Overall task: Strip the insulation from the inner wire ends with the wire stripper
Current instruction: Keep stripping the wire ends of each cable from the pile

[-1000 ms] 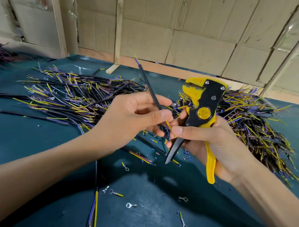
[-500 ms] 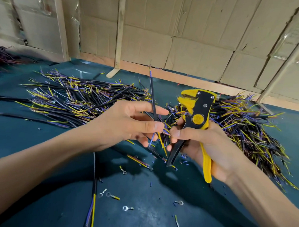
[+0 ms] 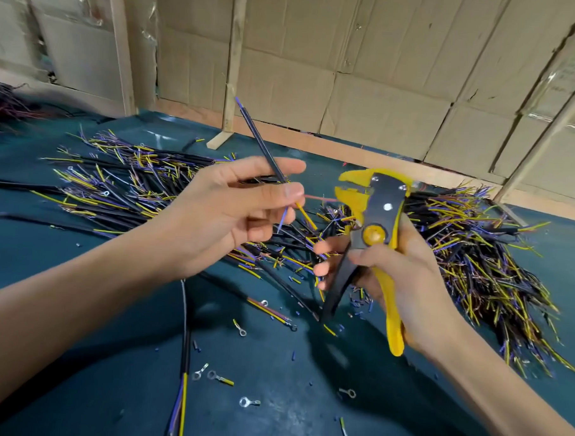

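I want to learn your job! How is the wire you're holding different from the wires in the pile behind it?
The held cable is gripped by the left hand and tilts up in the air; the wire pile lies flat on the table. The held cable is one piece alone; the pile is many, tangled together. Both have black jackets with yellow and blue inner wires sticking out.

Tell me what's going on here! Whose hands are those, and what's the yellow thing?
The camera sits on a person's head, so you look down at their own two hands. The left hand pinches a black cable with thin yellow, blue and red wires poking out. The right hand holds a yellow and black wire stripper, a tool that peels off the wires' plastic coating. On the green table lie big piles of cables and small metal ring terminals.
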